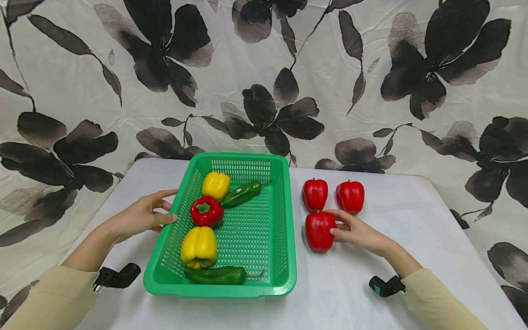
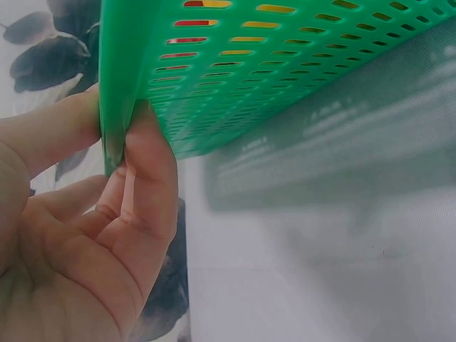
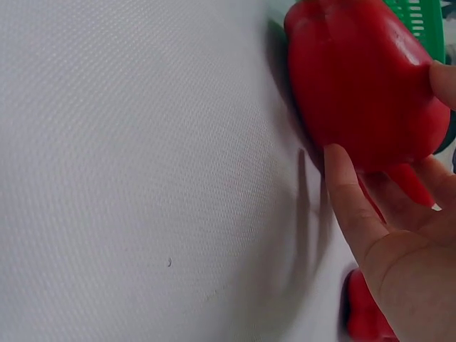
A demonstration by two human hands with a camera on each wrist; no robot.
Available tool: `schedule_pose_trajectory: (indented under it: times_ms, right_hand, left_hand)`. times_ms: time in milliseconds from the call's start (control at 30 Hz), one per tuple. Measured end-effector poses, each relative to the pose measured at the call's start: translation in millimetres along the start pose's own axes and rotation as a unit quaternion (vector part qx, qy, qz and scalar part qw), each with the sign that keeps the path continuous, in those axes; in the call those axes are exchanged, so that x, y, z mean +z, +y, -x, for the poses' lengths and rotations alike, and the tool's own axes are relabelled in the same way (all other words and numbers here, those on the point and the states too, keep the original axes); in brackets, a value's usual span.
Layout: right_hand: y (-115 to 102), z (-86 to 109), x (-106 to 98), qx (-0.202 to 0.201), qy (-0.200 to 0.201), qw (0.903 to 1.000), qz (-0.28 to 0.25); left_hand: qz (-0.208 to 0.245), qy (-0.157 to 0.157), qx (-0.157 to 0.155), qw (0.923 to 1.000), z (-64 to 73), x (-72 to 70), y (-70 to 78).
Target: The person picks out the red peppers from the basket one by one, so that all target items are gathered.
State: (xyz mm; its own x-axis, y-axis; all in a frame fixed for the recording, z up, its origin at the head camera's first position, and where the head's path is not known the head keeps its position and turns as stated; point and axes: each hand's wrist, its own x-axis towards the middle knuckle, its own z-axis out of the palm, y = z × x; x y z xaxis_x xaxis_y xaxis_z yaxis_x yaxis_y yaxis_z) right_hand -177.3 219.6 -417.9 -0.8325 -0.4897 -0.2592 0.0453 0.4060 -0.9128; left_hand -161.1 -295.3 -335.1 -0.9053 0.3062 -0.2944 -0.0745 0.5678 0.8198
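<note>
White table [image 1: 342, 293], pale fabric backdrop [image 1: 231, 68], large dark printed flowers [image 1: 268, 121]

Setting: looks like a staged recording spot; room type (home, lab or studio) cannot be told. Evidence: creased floral cloth [image 1: 330, 78] fills the background, directly behind a white table [image 1: 350, 275] with a fine woven-textured surface. Black wrist-worn devices [image 1: 119, 276] suggest recording gear. A green basket [image 1: 291, 256] and peppers [image 1: 199, 245] lend the scene a kitchen note.
</note>
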Motion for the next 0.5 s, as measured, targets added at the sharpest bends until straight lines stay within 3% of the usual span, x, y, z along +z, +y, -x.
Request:
schedule_pose_trajectory:
  times_ms: [500]
  right_hand:
    - [2.1,-0.7,-0.6,-0.008,-0.009,0.9999,0.000]
  left_hand:
    - [0.001,-0.003,-0.001,1.0000,0.3,-0.3,0.3]
